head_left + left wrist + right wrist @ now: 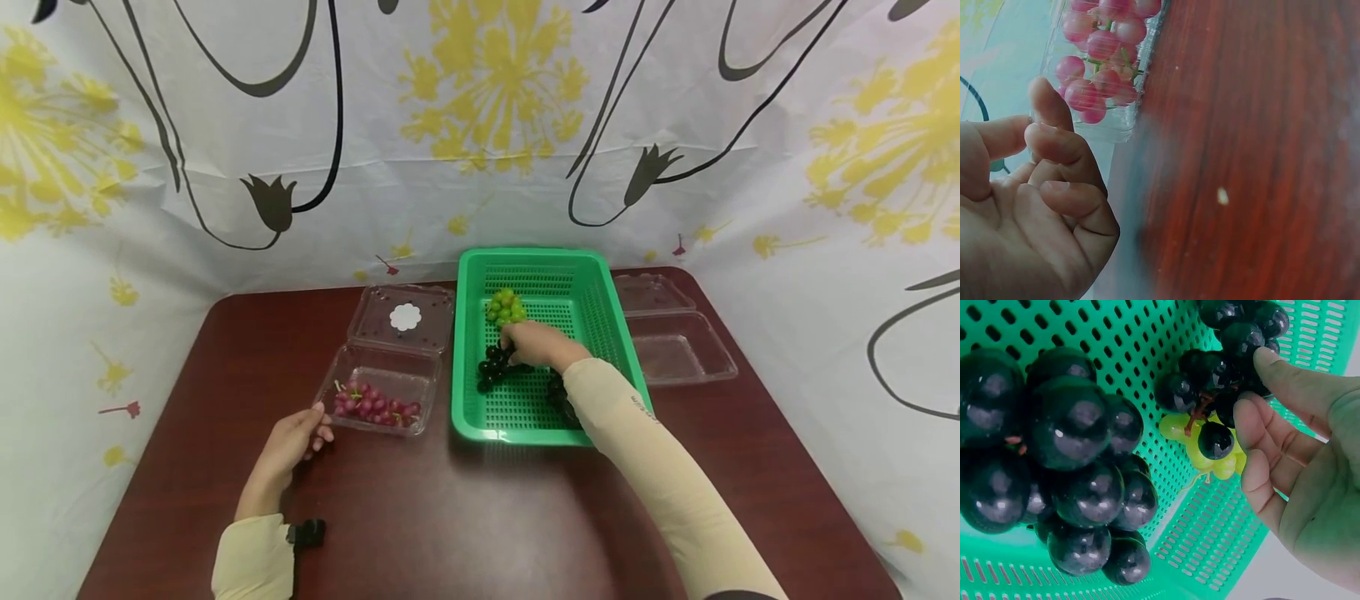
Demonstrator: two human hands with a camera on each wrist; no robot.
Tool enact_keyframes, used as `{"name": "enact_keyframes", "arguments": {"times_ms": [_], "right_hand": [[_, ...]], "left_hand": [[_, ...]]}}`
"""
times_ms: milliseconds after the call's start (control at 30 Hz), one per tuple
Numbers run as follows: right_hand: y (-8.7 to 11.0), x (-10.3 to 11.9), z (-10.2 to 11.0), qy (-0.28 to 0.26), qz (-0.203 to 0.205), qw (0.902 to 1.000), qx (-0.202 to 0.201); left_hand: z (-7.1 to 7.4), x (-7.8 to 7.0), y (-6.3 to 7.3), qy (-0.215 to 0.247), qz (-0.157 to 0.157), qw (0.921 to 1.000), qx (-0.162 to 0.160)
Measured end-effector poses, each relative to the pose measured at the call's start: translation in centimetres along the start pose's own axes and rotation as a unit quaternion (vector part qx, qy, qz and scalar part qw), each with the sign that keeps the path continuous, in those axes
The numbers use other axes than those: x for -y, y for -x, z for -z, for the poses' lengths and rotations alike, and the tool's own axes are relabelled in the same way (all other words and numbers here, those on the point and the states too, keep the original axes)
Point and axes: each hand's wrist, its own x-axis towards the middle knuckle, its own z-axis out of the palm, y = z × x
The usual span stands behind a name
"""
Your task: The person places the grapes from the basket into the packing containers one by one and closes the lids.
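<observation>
At the front left corner of a clear plastic clamshell box (393,379), my left hand (295,435) pinches the wall between thumb and forefinger, the other fingers curled loosely. A bunch of red grapes (1100,62) lies inside that box. My right hand (542,343) reaches into a green plastic basket (467,358) and grips a bunch of black grapes (1210,375) with its thumb and fingertips. Behind that bunch is a bunch of green grapes (506,307). Another black grape bunch (1066,450) lies nearer the basket's front right, partly hidden by my right forearm in the head view.
An open clear box (675,346) stands right of the basket, with no fruit visible in it. The left box's lid (367,321), bearing a white label, lies folded back. A patterned cloth (450,208) hangs behind the dark red table (480,517).
</observation>
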Motion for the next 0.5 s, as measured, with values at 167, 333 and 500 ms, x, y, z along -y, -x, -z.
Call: {"name": "enact_keyframes", "arguments": {"times_ms": [167,333,500], "right_hand": [[0.1,-0.2,0.3,-0.034,-0.003,0.9994,-0.004],[0.5,-0.5,0.8,-0.073,-0.007,0.9972,-0.01],[1.1,-0.2,1.8,-0.085,-0.007,0.9959,-0.032]], "left_hand": [[0.0,0.0,0.1,-0.003,-0.006,1.0,-0.005],[-0.1,0.2,0.1,0.004,-0.001,1.0,-0.005],[-0.2,0.3,0.2,0.015,0.002,0.9999,-0.005]]}}
